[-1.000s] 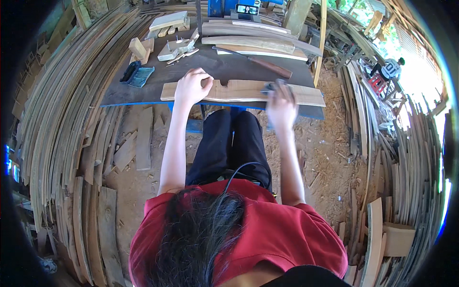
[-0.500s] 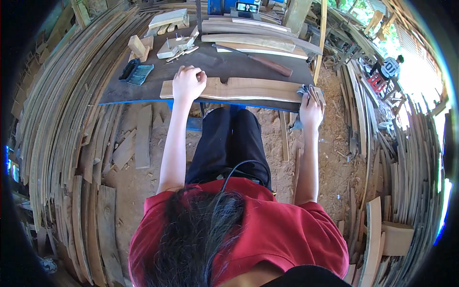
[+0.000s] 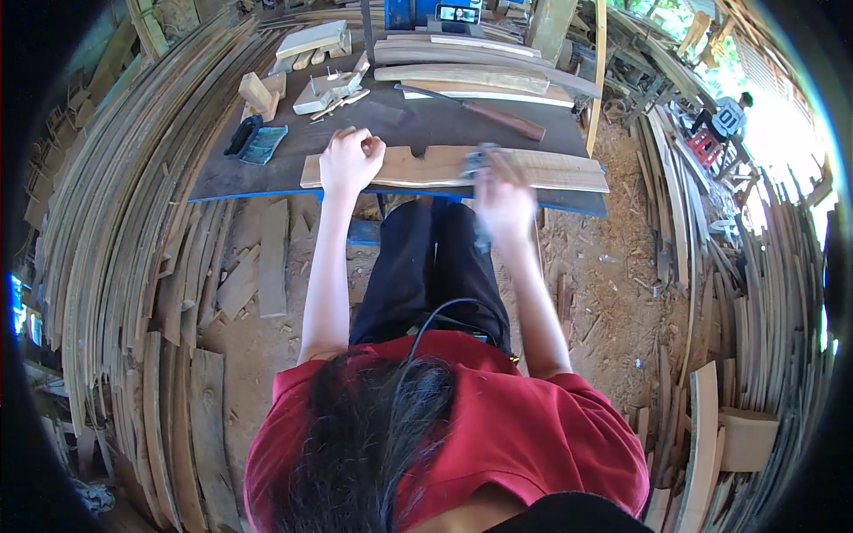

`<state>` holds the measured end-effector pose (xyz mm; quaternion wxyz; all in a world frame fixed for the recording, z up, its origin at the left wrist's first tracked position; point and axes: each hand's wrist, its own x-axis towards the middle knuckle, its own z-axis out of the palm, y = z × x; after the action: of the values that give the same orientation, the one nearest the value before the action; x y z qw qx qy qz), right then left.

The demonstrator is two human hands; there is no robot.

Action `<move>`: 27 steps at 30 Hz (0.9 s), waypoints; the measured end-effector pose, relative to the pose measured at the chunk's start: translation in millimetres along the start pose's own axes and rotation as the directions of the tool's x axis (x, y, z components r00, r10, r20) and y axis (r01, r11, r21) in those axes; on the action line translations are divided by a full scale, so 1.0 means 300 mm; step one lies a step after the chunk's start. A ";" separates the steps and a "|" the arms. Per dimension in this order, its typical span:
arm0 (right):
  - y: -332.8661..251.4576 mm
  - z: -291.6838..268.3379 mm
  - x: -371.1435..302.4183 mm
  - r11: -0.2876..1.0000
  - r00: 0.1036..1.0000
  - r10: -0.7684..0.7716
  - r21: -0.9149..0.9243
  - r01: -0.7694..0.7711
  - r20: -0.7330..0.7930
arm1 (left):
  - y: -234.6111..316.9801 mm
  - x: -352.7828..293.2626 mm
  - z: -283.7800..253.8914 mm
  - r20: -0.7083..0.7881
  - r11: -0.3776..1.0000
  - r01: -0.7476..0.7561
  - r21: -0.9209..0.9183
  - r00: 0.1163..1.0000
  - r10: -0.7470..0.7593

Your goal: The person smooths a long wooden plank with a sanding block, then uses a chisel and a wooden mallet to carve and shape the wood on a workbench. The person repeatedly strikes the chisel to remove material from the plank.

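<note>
The wooden board (image 3: 542, 167) lies flat along the near edge of a dark worktable (image 3: 391, 120), running from the person's left to well past their right, one long pale plank with a small notch in its near edge. All around the table, curved stacks of timber strips (image 3: 115, 249) fill the ground on the left, and more stand on the right (image 3: 755, 293). Beyond the board, further planks (image 3: 462, 75) lie across the table's far side, with a long dark-handled blade (image 3: 484, 108) just in front of them. Toward the far left corner sit small wooden blocks (image 3: 258, 91) and a dark flat pad (image 3: 253, 142).

The left hand (image 3: 349, 162) presses down on the board's left end, fingers curled and bunched on the wood. The right hand (image 3: 502, 197) is blurred at the board's near edge, near its middle; it seems wrapped around a small grey tool (image 3: 477, 160) that touches the board, though the blur hides the exact grip. In the far right background another person (image 3: 727, 114) sits on a red stool.
</note>
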<state>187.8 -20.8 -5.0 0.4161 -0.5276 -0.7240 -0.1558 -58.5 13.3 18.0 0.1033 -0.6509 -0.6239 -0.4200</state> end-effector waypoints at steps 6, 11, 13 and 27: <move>0.440 -0.100 0.033 0.888 0.927 0.364 -0.269 -0.374 -0.087 | 0.026 0.004 0.015 -0.024 1.000 -0.012 0.009 1.000 0.013; 0.099 0.023 0.043 0.961 0.997 0.075 -0.264 -0.082 -0.036 | 0.030 0.003 0.004 -0.025 0.999 -0.015 0.038 1.000 0.016; -0.080 0.050 0.030 0.998 1.000 0.008 -0.064 -0.010 -0.029 | 0.017 0.004 0.017 -0.026 0.999 -0.034 0.037 0.999 0.035; 0.423 -0.051 0.068 0.786 0.873 0.486 -0.420 -0.453 -0.033 | 0.013 -0.002 0.004 0.015 0.998 -0.044 0.043 0.999 0.043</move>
<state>306.1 32.1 -7.2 0.2919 -0.7726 -0.5354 -0.1769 -54.4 12.8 18.3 0.1221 -0.6648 -0.6193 -0.3994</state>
